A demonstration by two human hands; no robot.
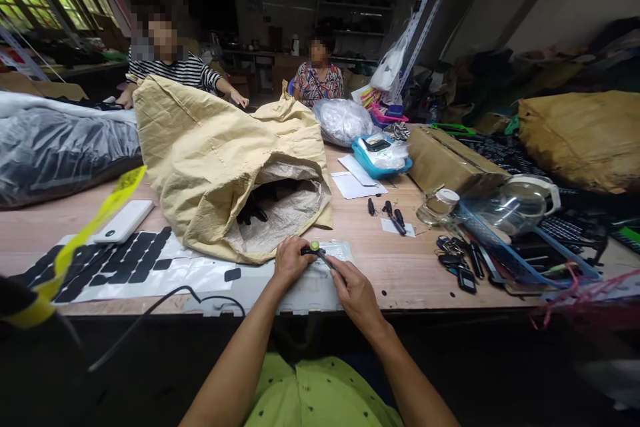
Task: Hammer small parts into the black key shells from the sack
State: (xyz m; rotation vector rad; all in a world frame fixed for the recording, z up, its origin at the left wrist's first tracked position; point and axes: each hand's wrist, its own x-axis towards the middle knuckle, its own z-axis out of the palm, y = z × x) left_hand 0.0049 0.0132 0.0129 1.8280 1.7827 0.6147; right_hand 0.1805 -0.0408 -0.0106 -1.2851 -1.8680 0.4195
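Both my hands meet at the near edge of the wooden table [400, 267]. My left hand [290, 261] is closed, pinching a small black part with a round yellow-green cap [315, 247]. My right hand [353, 288] is closed too, gripping a thin black tool [326, 257] whose tip reaches that part. Under both hands lies a clear plastic sheet [340, 252] on a white panel [300, 290]. Just behind them gapes the mouth of a large tan woven sack [215, 160] with dark pieces inside.
White sheets with black key pads [125, 260] and a white power bank [125, 220] lie left. Small screwdrivers [393, 213], a glass jar [440, 203], a blue tray [380, 160], a cardboard box [445, 160] and black keyboards sit right. Two people sit across the table.
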